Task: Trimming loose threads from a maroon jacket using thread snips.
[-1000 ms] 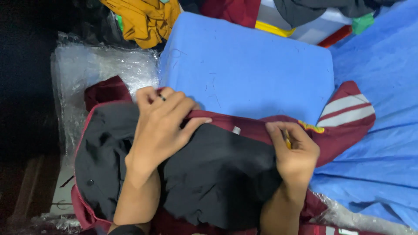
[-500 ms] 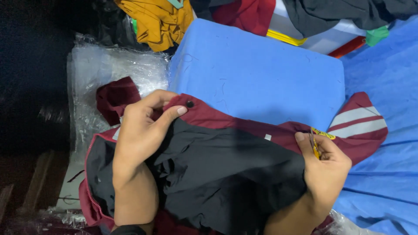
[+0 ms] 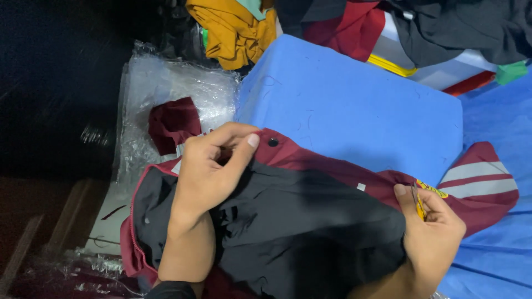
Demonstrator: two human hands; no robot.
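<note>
Jacket (image 3: 310,221): maroon with black lining, lower centre of frame, lying over the blue cushion (image 3: 354,111).
Left hand (image 3: 213,166): pinching the hem near a snap.
Right hand (image 3: 432,227): gripping the edge at lower right.
Risk: uneven pull may slip or bunch the lining.
Risk: sleeve may snag the plastic wrap (image 3: 166,88) at upper left.

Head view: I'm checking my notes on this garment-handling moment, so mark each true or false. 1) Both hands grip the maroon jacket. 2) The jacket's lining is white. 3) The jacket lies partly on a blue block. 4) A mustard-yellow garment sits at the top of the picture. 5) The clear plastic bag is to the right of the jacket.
1) True: the left hand pinches the collar edge of the maroon jacket and the right hand grips its edge near the striped cuff.
2) False: the lining is black.
3) True: it overlaps the blue block.
4) True: the mustard-yellow garment is there.
5) False: the clear plastic bag lies to the left.
</note>
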